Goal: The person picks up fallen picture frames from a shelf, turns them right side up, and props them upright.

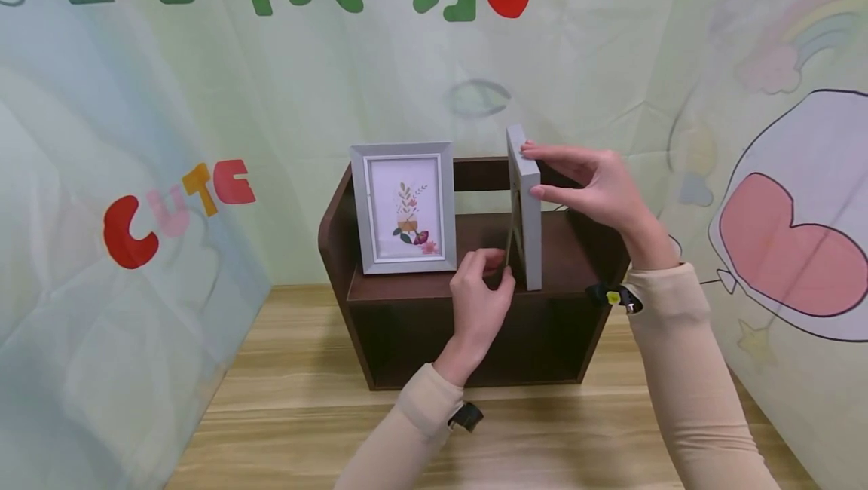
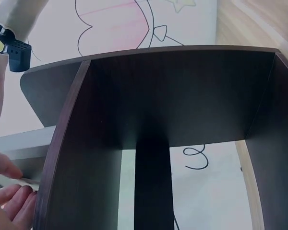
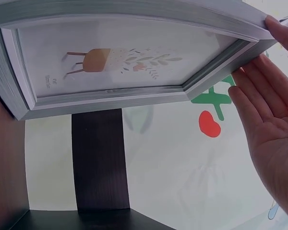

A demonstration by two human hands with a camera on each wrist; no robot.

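A grey picture frame [image 1: 533, 234] stands edge-on at the right of the dark brown shelf's upper board. My right hand [image 1: 600, 187] holds its top edge, with the thumb on the near side and fingers on the far side. Low behind the frame, my left hand [image 1: 478, 301] pinches the thin stand leg [image 1: 509, 241] that juts from its back. The right wrist view shows the front of this frame [image 3: 105, 101], with a plant print under glass, and my right hand [image 3: 273, 103] at its top corner. A second grey frame [image 1: 407, 265] faces forward on the left.
The two-tier shelf [image 1: 475, 341] stands on a wood-grain table [image 1: 271, 407], its raised sides flanking the frames. A back rail [image 1: 475, 173] runs behind them. Printed fabric [image 1: 285, 98] hangs behind and at both sides. A thin dark cable [image 2: 198, 165] curls behind the shelf.
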